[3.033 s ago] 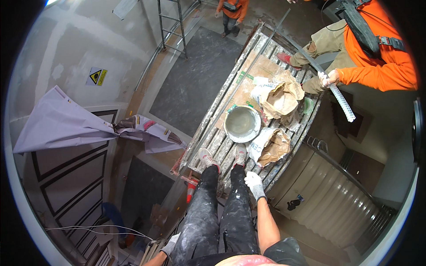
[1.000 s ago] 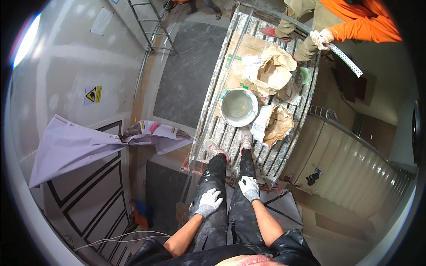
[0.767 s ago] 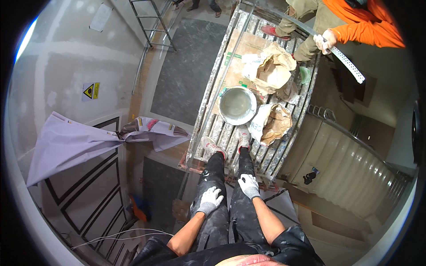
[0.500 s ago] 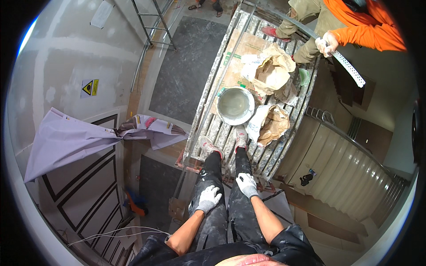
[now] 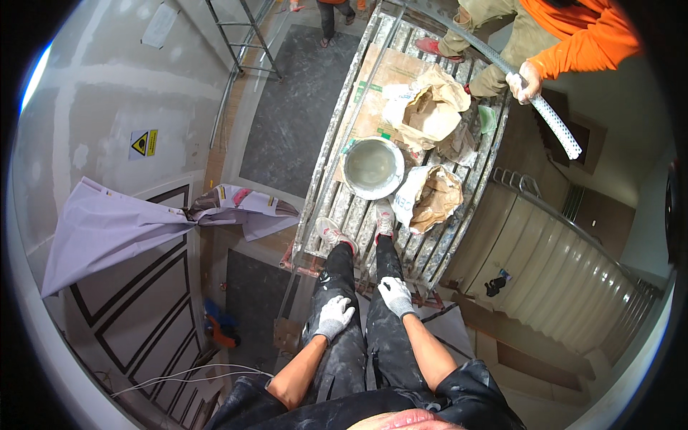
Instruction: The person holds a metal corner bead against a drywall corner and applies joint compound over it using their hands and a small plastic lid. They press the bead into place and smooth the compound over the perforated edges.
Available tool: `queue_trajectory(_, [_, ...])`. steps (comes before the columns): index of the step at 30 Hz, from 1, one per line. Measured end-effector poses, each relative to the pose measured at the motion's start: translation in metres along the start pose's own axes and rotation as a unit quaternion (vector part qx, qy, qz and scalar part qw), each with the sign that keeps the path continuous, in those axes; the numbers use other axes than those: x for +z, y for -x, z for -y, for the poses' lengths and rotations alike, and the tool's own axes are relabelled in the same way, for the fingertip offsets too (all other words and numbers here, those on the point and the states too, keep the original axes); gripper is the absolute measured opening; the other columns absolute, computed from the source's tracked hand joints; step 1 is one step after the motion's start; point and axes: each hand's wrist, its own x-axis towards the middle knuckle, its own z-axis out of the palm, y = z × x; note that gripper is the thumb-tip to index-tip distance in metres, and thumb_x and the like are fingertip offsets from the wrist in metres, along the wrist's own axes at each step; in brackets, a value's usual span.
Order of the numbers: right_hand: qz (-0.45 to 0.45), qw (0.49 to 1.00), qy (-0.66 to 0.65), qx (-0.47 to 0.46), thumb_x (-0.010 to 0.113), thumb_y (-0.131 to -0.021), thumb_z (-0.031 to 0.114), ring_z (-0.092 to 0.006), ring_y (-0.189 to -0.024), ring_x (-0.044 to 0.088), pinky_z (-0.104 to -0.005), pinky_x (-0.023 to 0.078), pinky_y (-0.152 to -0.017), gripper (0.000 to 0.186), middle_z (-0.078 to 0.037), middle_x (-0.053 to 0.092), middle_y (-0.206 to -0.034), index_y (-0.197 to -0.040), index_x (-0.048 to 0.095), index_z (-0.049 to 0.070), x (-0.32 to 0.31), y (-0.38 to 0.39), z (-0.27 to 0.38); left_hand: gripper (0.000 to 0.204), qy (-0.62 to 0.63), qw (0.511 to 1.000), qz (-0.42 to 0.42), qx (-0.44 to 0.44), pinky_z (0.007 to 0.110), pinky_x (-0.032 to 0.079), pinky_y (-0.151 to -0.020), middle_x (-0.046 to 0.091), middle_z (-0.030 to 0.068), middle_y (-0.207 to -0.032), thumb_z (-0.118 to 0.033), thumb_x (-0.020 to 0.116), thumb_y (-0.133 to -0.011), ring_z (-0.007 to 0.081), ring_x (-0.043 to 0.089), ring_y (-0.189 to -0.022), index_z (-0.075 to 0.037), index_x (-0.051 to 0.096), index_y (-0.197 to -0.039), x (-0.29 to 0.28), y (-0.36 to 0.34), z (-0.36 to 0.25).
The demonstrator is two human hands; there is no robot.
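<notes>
Seated, I rest both gloved hands on my dark, dust-marked trousers. My left hand, in a grey-white glove, lies open on the left thigh with nothing in it. On the right knee lies my right hand, gloved alike, its fingers stretched over the cloth and holding nothing. Beyond my shoes, on a slatted, splattered platform, stands a round bucket with greyish contents or a coated inside. Right of it is an opened paper sack; a second torn paper sack stands farther back.
At the far right, a co-worker in an orange sleeve grips a long white braided hose. A cardboard sheet lies on the platform. Left are a metal ladder and a draped pale sheet. Right, the platform edge drops toward a curved railing.
The co-worker's hand and hose have shifted slightly down and left. Another person's legs have stepped further into view at the top. My hands stay on my legs.
</notes>
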Motion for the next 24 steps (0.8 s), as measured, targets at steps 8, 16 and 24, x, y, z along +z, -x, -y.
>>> queue_trajectory(8, [0.004, 1.000, -0.002, 0.007, 0.067, -0.094, 0.034, -0.0402, -0.111, 0.062, -0.0497, 0.049, -0.097, 0.031, -0.019, 0.068, -0.115, -0.118, 0.068, 0.014, -0.006, 0.001, -0.007, 0.041, -0.010, 1.000, 0.008, -0.014, 0.048, 0.045, -0.104, 0.064, 0.0174, -0.132, -0.040, 0.066, -0.094, 0.0354, 0.058, -0.125, -0.013, 0.066, -0.124, 0.003, -0.006, -0.012])
queue_trajectory(16, [-0.003, 1.000, -0.010, -0.004, 0.067, -0.095, 0.033, -0.0399, -0.110, 0.064, -0.0494, 0.050, -0.096, 0.031, -0.019, 0.069, -0.113, -0.118, 0.068, 0.013, -0.010, 0.003, -0.018, 0.040, -0.027, 1.000, -0.013, 0.006, 0.048, 0.046, -0.103, 0.064, 0.0171, -0.131, -0.040, 0.066, -0.094, 0.0352, 0.058, -0.125, -0.013, 0.067, -0.124, 0.013, -0.010, -0.017])
queue_trajectory(24, [-0.009, 0.999, -0.035, -0.022, 0.067, -0.095, 0.032, -0.0401, -0.108, 0.066, -0.0489, 0.052, -0.093, 0.030, -0.019, 0.070, -0.113, -0.117, 0.069, 0.011, -0.017, 0.000, -0.035, 0.039, -0.029, 0.998, -0.048, 0.014, 0.048, 0.047, -0.101, 0.066, 0.0163, -0.127, -0.039, 0.066, -0.094, 0.0351, 0.059, -0.123, -0.012, 0.067, -0.121, 0.023, -0.022, -0.031])
